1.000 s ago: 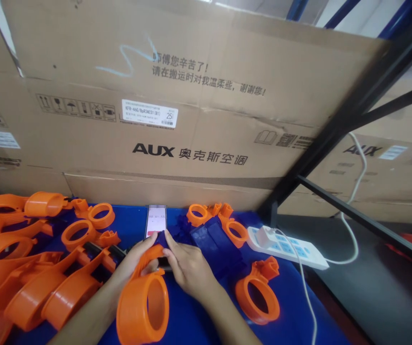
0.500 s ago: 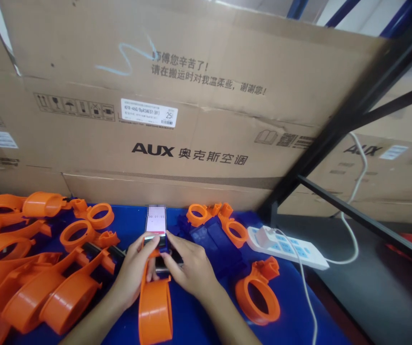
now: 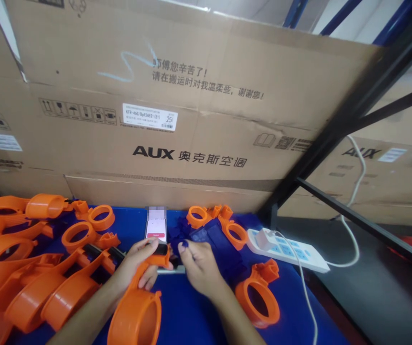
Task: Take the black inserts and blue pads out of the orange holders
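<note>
My left hand (image 3: 137, 263) is closed around the handle of an orange tape dispenser (image 3: 136, 316). Its wide ring hangs toward me, and a black part shows at the handle's far end under my thumb. To the right, my right hand (image 3: 202, 268) is closed in a pinch, apart from the dispenser. A small dark blue piece (image 3: 185, 244) shows at its thumb and fingertips; its exact kind is unclear. Just beyond both hands lies a phone (image 3: 156, 224) with a lit screen. A flat grey-edged item (image 3: 172, 270) is partly hidden between the hands.
Several orange tape dispensers (image 3: 71, 297) crowd the left side. More orange ring parts (image 3: 258, 299) lie right, beside dark blue pieces (image 3: 220, 244). A white power strip (image 3: 288, 249) with a cable sits at the right edge. A large cardboard box (image 3: 191, 120) and black frame (image 3: 310, 143) stand behind.
My right hand has parted from the dispenser toward the right, with a small blue piece at its fingertips. My left hand has tilted the dispenser, its ring swinging left. The phone screen is less covered.
</note>
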`<state>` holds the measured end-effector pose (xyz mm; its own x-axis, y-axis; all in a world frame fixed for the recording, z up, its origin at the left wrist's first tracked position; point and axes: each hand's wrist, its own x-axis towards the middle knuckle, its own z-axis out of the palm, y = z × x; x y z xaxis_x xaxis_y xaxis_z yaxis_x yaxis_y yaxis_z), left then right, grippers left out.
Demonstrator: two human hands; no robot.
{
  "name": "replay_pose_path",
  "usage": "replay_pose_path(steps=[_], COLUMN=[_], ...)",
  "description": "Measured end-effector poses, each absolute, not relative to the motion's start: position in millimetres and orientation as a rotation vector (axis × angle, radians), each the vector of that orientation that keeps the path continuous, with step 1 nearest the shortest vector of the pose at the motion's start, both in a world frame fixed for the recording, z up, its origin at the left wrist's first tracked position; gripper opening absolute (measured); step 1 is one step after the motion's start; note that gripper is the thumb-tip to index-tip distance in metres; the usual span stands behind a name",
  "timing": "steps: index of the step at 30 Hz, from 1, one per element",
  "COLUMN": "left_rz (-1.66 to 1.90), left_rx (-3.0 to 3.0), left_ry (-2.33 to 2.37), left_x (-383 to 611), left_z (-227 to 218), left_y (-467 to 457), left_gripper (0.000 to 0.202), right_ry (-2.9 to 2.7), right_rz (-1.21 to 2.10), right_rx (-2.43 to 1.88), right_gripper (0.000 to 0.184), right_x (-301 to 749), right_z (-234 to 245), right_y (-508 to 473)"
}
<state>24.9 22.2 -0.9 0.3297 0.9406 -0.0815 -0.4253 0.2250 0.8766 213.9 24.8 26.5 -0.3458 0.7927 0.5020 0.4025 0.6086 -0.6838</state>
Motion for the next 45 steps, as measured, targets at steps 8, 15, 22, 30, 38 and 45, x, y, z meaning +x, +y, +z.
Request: replay_pose_path(steps=[8,15,22,30,38,45], left_rz=[1.129,1.136,1.158,1.224,1.306,1.482], left_rx=[0.745,0.773,0.824,0.873,0.723,0.531], left_ry=[0.879,0.927,0.940,0.959,0.841,0.391], left_x=[30,31,36,36,18,-18], left_z=[3,4,-6,-7,8,21], left_y=[18,20,21,21,25,24], left_gripper=[0.034,0.037,0.038,0.045,0.042,0.030], right_ry=[-1.568,-1.605,-1.749,-2.069,-2.038,-2.101], right_rz=[0.408,0.450,0.539,0.395,0.365,0.236], right_rx=[-1.415,-1.422,-1.138,-0.919,-1.021,-1.123], right_gripper=[0.037,0.027,0.030,0.031,0.023,0.013], right_x=[240,235,226,206,224,237], right_z=[22,11,25,24,30,36], right_y=[51,57,40,28,35,40])
